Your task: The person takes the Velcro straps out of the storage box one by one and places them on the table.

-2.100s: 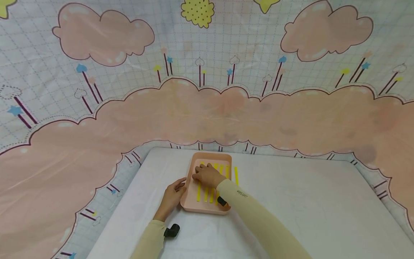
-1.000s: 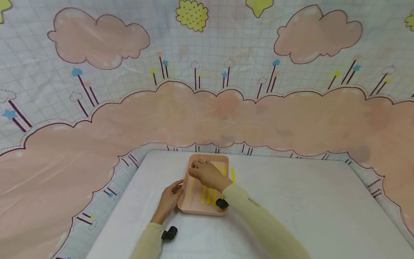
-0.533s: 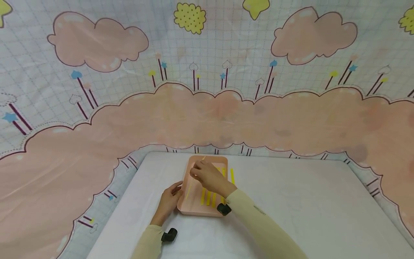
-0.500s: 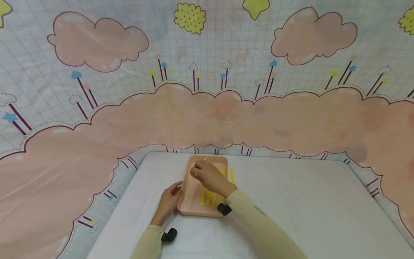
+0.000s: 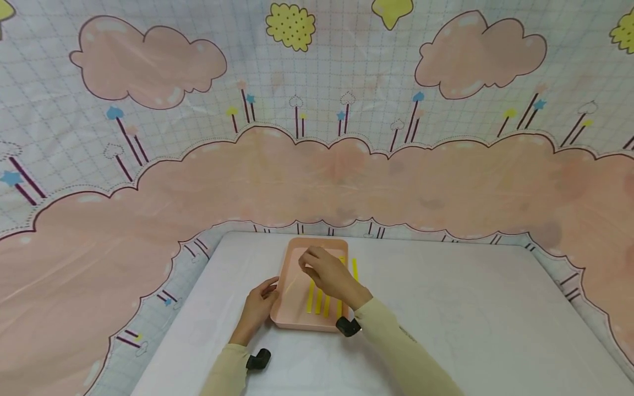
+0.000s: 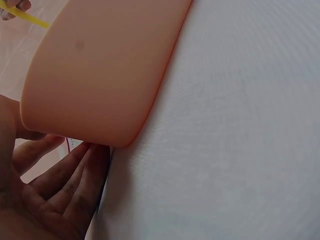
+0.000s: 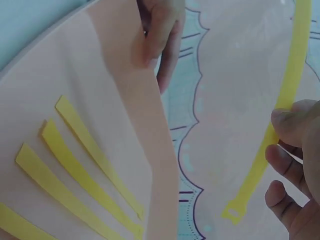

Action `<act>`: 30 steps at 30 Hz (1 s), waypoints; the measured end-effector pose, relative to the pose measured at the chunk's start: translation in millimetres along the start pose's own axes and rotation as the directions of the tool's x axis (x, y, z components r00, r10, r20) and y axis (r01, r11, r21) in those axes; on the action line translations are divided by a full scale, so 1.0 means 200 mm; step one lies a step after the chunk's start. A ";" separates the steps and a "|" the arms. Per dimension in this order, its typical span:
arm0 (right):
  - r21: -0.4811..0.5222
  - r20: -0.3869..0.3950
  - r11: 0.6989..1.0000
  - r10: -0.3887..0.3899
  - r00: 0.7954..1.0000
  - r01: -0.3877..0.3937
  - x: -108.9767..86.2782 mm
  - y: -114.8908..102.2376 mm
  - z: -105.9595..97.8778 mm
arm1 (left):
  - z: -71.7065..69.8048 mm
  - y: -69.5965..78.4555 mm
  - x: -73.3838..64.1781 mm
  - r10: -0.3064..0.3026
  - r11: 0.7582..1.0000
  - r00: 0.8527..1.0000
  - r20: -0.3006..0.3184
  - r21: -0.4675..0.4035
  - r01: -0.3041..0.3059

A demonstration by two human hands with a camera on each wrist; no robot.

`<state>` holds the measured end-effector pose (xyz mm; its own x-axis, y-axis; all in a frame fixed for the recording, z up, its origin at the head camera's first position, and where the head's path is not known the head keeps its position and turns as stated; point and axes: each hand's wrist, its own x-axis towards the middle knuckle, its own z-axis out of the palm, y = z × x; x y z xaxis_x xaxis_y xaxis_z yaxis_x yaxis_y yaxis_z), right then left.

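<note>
My right hand (image 5: pixel 329 275) is raised over the pink tray (image 5: pixel 292 308), pinching a yellow cable tie (image 7: pixel 295 55) between thumb and fingertips. The tie's slotted head hangs at the lower end in the right wrist view. Several more yellow cable ties (image 5: pixel 318 303) lie side by side on the tray floor, partly hidden beneath my right hand and forearm. My left hand (image 5: pixel 257 308) rests at the tray's left wall, its fingers fairly straight and touching the outer side near the rim, as the left wrist view shows up close.
A further yellow strip (image 5: pixel 354 268) lies on the white table (image 5: pixel 446 308) just right of the tray. Black wrist cameras (image 5: pixel 259 360) are strapped on both sleeves. A cloud-patterned cloth (image 5: pixel 376 181) hangs behind and to the left of the table.
My right hand has lifted the leftmost cable tie from the tray and raised it. Over the last half second it has shifted slightly right with the tie. My left hand stays at the tray.
</note>
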<state>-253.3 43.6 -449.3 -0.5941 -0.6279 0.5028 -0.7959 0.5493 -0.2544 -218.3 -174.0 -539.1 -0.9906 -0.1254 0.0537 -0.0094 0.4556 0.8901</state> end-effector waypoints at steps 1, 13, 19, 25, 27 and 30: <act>0.018 -0.003 1.000 0.010 1.000 -0.010 0.00 0.00 0.00 | 0.00 0.00 0.00 -0.001 1.000 1.000 0.001 -0.003 0.001; 0.240 -0.133 0.963 0.161 0.978 -0.126 -0.03 -0.01 -0.02 | 0.00 0.01 0.00 0.010 1.000 1.000 0.007 0.003 -0.010; 0.307 -0.143 0.934 0.233 0.962 -0.181 -0.05 -0.01 -0.02 | 0.00 0.00 0.00 -0.005 1.000 1.000 0.002 -0.001 0.005; 0.416 -0.149 0.878 0.322 0.935 -0.237 -0.09 -0.01 -0.04 | 0.00 0.01 -0.01 -0.004 1.000 1.000 -0.003 -0.002 0.004; 0.455 -0.145 0.849 0.368 0.918 -0.269 -0.10 -0.01 -0.06 | 0.00 0.01 -0.01 -0.006 1.000 1.000 -0.004 -0.004 0.006; 0.518 -0.127 0.795 0.436 0.891 -0.315 -0.11 0.00 -0.08 | 0.00 0.01 -0.01 -0.001 1.000 1.000 -0.009 -0.006 0.001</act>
<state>-238.3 65.8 -447.1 -0.8615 -0.2501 0.4419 -0.5059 0.3487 -0.7890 -216.7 -173.0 -537.6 -0.9894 -0.1337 0.0565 -0.0098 0.4500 0.8930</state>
